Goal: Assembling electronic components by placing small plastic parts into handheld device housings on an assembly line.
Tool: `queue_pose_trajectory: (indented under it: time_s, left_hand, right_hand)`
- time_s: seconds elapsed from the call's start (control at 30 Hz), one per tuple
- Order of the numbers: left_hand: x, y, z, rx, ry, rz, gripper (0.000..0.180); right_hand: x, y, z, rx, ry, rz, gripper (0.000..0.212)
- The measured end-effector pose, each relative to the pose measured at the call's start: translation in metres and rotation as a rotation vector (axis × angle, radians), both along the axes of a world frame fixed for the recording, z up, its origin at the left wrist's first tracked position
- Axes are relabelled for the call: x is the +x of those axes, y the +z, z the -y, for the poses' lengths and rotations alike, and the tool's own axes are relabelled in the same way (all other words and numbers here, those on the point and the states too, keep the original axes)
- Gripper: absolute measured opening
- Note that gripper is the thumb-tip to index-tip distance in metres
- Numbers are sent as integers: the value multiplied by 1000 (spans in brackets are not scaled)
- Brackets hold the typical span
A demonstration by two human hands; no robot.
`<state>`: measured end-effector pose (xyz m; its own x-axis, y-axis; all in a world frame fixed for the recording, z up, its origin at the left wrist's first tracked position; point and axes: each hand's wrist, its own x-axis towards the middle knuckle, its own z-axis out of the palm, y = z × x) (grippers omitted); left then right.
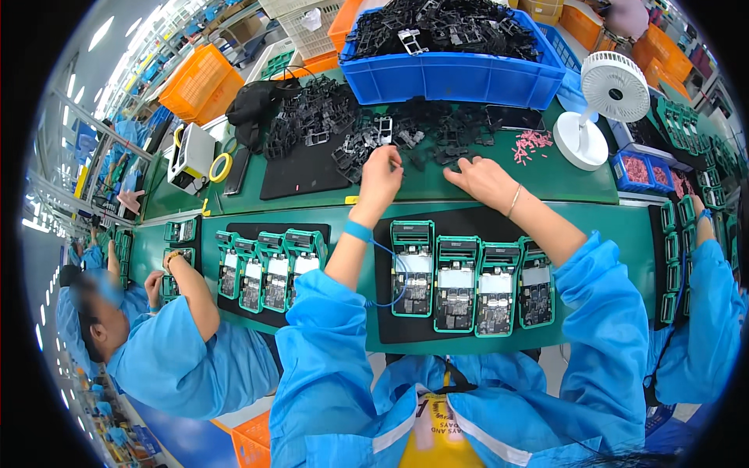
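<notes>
My left hand, with a blue wrist strap and cord, is at the near edge of a pile of silver and black small frames. Its fingers are curled together, and whatever may be between them is hidden. A silver frame stands just beyond its fingertips. My right hand, wearing a thin bracelet, reaches over the green mat beside loose black plastic parts. Its thumb and fingers are apart, with nothing visible in them. Below my hands, several phone-like devices with exposed circuit boards sit in green holders on a black mat.
A blue bin heaped with black parts stands at the back. To the right are pink pieces and a white fan. Yellow tape lies left. Co-workers in blue sit on both sides; more green holders stand left.
</notes>
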<state>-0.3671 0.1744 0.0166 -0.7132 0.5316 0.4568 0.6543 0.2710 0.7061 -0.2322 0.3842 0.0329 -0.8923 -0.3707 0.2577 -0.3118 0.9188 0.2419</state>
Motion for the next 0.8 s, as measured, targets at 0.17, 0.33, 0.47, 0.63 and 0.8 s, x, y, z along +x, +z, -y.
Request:
queue_pose_trajectory:
  time_s: [0.17,0.33,0.47,0.63,0.8]
  left_hand:
    - [17,6,36,107,6,474,43]
    - [79,38,60,430,-121,812,60]
    - [138,50,102,480,-112,907,63]
    - [190,29,132,567,-80,1004,66]
    - [222,20,138,515,-81,1085,62]
  right_hand:
    - [10,7,-14,76,-18,-52,6]
    - [54,54,-26,-793,-179,-92,6]
    - [119,70,8,-1420,-214,43,6]
    - [207,54,45,-1437,-341,129,5]
    - [248,34,72,-1345,-494,161,11]
